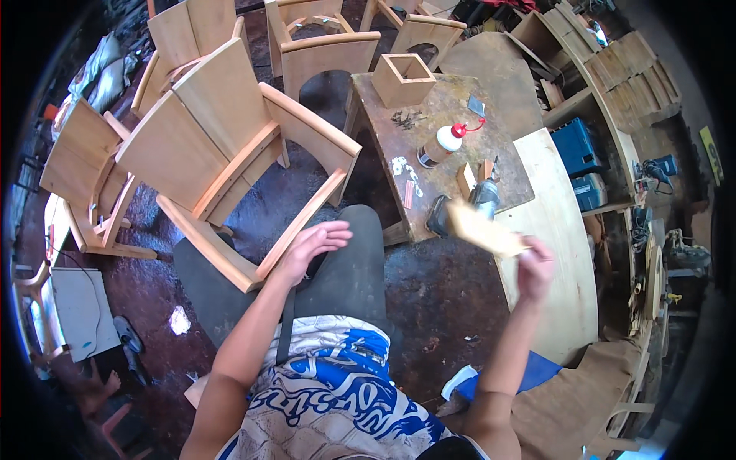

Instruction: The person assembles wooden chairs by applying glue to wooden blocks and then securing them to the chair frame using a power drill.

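Note:
A wooden chair frame [169, 146] with a curved back stands before me, its front rail [305, 221] close to my lap. My left hand [310, 247] rests at that rail, fingers stretched out and holding nothing. To the right, my right hand [535, 270] is raised and pinches one end of a pale wooden piece [486, 232], smeared by motion. Behind that piece, a power drill [484, 196] lies at the near edge of the worktable [460, 100], partly hidden by it.
On the worktable are a white bottle with a red cap [439, 147], a square wooden box [404, 83] and small wood blocks [466, 181]. More wooden chairs [328, 57] stand behind and left. A plywood sheet [563, 253] lies right, beside shelving with blue cases [573, 146].

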A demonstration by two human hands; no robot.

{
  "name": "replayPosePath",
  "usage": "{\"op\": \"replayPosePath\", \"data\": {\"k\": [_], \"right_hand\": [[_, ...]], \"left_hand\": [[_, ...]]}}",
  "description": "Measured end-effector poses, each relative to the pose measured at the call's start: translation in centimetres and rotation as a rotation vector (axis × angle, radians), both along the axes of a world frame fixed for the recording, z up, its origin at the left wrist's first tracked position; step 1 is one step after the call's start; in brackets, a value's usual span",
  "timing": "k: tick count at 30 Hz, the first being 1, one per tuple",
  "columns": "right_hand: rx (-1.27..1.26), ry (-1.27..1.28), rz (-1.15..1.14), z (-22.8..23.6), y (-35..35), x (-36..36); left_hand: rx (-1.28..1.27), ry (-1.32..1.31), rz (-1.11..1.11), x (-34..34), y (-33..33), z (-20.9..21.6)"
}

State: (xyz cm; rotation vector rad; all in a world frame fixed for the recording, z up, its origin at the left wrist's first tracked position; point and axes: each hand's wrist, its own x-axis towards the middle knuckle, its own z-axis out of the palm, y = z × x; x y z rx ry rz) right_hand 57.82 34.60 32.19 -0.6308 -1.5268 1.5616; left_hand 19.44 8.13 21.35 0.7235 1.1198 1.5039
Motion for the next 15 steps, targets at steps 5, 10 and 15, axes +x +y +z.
{"op": "replayPosePath", "data": {"k": [5,10,15], "right_hand": [[-0.119,-0.425,0.458,-3.7,-9.1,-10.1],[-0.271,-0.438,0.554,-7.2,-10.1,-16.5],[0.342,-1.1,-0.233,-16.2,-2.7,-20.6]], "left_hand": [[0.006,-0.135,-0.373,0.0,-0.7,0.3],[-0.197,-0.164,-0.387,-0.5,-6.6,-4.1],[-0.202,-0.236,-0.046,1.6,-9.8,-7.4]]}}
